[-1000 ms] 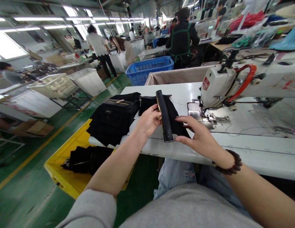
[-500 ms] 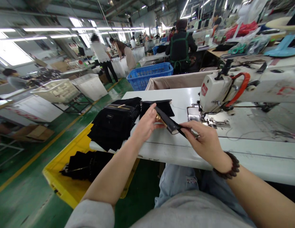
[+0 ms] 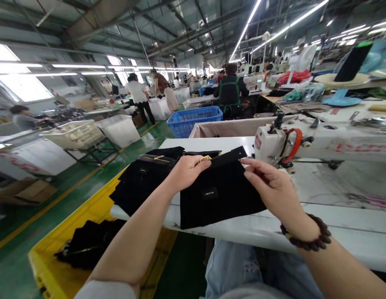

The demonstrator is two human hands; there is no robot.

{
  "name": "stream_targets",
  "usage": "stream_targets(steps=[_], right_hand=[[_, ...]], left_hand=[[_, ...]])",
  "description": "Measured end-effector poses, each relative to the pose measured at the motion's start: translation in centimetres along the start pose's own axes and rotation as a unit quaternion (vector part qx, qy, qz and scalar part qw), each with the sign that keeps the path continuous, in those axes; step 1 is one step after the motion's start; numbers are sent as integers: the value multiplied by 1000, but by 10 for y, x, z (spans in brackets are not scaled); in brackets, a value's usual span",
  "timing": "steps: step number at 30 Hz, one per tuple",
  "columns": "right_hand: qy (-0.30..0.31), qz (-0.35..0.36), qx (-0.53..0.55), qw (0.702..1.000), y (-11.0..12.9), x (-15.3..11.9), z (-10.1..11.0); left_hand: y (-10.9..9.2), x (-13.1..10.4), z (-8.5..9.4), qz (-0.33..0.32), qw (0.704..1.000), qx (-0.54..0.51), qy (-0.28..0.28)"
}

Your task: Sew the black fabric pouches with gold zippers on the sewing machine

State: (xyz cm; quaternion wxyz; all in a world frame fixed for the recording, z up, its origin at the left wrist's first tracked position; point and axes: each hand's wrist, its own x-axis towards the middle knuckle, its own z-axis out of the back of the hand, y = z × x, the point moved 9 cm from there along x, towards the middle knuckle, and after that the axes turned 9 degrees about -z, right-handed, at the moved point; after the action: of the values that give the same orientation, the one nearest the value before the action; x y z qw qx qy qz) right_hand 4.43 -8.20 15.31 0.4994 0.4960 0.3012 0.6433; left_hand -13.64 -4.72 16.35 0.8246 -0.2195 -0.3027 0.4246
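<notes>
Between my hands hangs a black fabric panel (image 3: 224, 203) with a small label patch on its front and a black strip (image 3: 228, 158) along its top edge. My left hand (image 3: 189, 172) is closed on the panel's upper left, thumb in front, with gold-coloured metal hardware (image 3: 205, 158) showing by the fingers. At the upper right corner, my right hand (image 3: 266, 180) pinches the panel's edge between thumb and fingers. The panel's lower part rests against the front of the white sewing table (image 3: 292, 224). Left of it lies a stack of black fabric pieces (image 3: 141, 178) with a zipper on top.
A sewing machine (image 3: 267, 143) stands on the table at right. Below left, a yellow crate (image 3: 40, 257) holds more black pieces (image 3: 87, 245). Beyond the table are a blue basket (image 3: 194, 120) and a seated person (image 3: 232, 89). Pink-handled scissors or snips (image 3: 378, 202) lie far right.
The panel has been turned so its labelled face shows; before, I saw mostly the strip edge-on. My right hand has shifted slightly right along it. The view has tilted up.
</notes>
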Motion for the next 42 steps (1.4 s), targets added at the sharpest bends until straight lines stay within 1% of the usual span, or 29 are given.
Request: stream_targets(steps=[6, 12, 16, 18, 19, 21, 23, 25, 28, 31, 33, 36, 39, 42], right_hand=[[24, -13, 11, 1000, -3, -1, -4], [74, -38, 40, 996, -12, 2, -14], [88, -44, 79, 992, -22, 1, -19], [85, -47, 72, 993, -31, -3, -20], [84, -55, 57, 993, -37, -7, -20], [92, -83, 12, 992, -55, -16, -21], [107, -112, -28, 988, -75, -26, -23], [115, -124, -52, 984, -90, -34, -23], [116, -133, -61, 982, -103, -39, -21], [106, -149, -61, 981, -109, -36, -17], [94, -153, -59, 982, -110, -32, -13], [100, -166, -40, 980, -113, -28, -12], [102, -215, 8, 971, -126, -25, -13], [78, -277, 60, 956, -144, -27, -10]], left_hand=[[6, -8, -3, 41, 999, -1, -4], [5, -10, -2, 52, 998, 24, -20], [7, -10, -7, 44, 999, 25, -10], [12, -13, -14, 41, 999, 24, 15], [15, -15, -22, 40, 998, 17, 42], [20, -23, -42, 32, 994, -2, 105], [24, -32, -63, 25, 988, -15, 152], [30, -38, -79, 32, 985, -13, 169], [36, -41, -95, 51, 983, -10, 176], [35, -38, -103, 42, 982, -18, 182], [34, -35, -104, 34, 983, -27, 179], [34, -30, -105, 34, 983, -39, 175], [33, -27, -110, 40, 981, -45, 185], [28, -22, -115, 33, 978, -47, 199]])
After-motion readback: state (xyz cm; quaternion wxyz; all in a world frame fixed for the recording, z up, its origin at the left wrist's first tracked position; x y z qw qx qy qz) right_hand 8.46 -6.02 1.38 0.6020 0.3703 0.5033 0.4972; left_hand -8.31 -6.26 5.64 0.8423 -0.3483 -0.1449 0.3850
